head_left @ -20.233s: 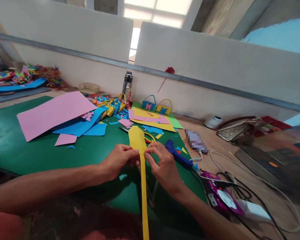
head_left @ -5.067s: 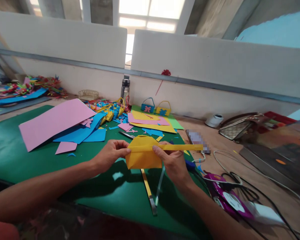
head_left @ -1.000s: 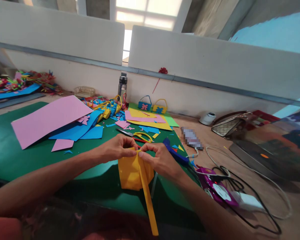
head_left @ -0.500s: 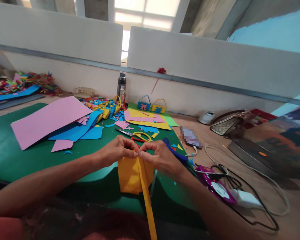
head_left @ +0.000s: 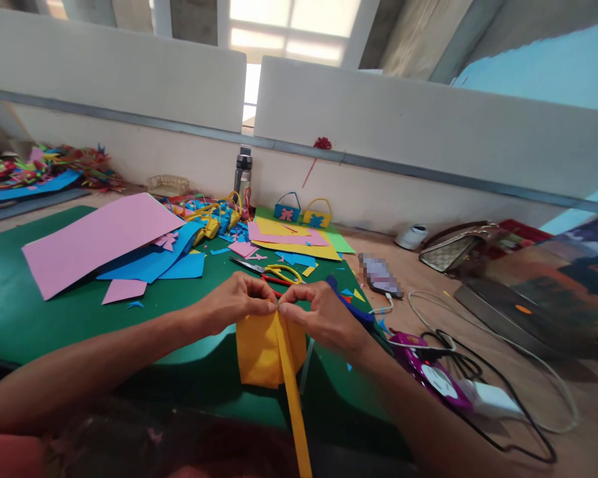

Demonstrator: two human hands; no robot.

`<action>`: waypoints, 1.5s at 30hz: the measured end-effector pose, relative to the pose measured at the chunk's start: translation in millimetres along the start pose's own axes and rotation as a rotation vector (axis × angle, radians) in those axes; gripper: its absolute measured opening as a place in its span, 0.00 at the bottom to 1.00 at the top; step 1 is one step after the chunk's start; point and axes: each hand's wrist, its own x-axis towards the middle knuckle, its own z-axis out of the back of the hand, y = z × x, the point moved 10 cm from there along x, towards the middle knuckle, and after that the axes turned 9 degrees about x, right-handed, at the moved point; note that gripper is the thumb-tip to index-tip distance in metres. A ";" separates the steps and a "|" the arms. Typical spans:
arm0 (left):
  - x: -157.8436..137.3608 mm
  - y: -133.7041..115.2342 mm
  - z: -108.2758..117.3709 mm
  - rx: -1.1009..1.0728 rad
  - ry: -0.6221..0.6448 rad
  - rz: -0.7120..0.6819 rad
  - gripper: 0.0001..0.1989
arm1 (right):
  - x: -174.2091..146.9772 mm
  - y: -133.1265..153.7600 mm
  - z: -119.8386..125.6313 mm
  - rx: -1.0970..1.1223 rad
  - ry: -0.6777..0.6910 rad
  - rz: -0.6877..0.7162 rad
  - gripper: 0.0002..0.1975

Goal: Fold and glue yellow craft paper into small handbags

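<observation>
Both hands pinch the top edge of a yellow folded felt-like piece (head_left: 258, 348) close to the table's front edge. My left hand (head_left: 242, 297) is closed on its top, thumb and fingertips together. My right hand (head_left: 319, 309) pinches right beside it, where a long yellow strip (head_left: 292, 392) meets the top edge. The strip hangs down across the piece toward my lap. The exact join lies hidden under the fingertips. Just beyond the hands, scissors (head_left: 284, 272) with yellow and red handles rest on the green mat (head_left: 179, 348).
Pink sheets (head_left: 102, 242) and blue sheets (head_left: 179, 265) lie at left. Small yellow and blue bags (head_left: 212, 226) are heaped behind, and two little bags (head_left: 317, 214) stand by the wall. At right are a phone (head_left: 379, 273), a purple power strip (head_left: 428, 372) and cables.
Almost nothing differs. Both hands keep their pinch on the yellow piece, and the view has shifted very slightly.
</observation>
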 end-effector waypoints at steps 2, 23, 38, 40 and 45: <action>-0.1 3.8 -0.1 -0.021 -0.012 0.031 0.08 | -0.8 0.5 -1.5 0.001 0.004 0.000 0.09; -0.5 6.9 -2.0 0.101 0.026 -0.001 0.14 | -1.8 -4.5 -4.6 -0.010 0.003 0.010 0.09; 0.2 8.9 -1.6 0.062 0.034 0.048 0.12 | -1.8 -6.2 -10.0 -0.027 0.055 -0.009 0.11; 0.6 8.5 -1.8 0.085 0.047 0.046 0.12 | -1.5 -5.1 -10.3 -0.049 0.057 0.005 0.11; 3.5 11.1 -2.3 0.136 0.062 0.027 0.12 | -1.4 -5.2 -12.0 -0.086 0.063 0.017 0.11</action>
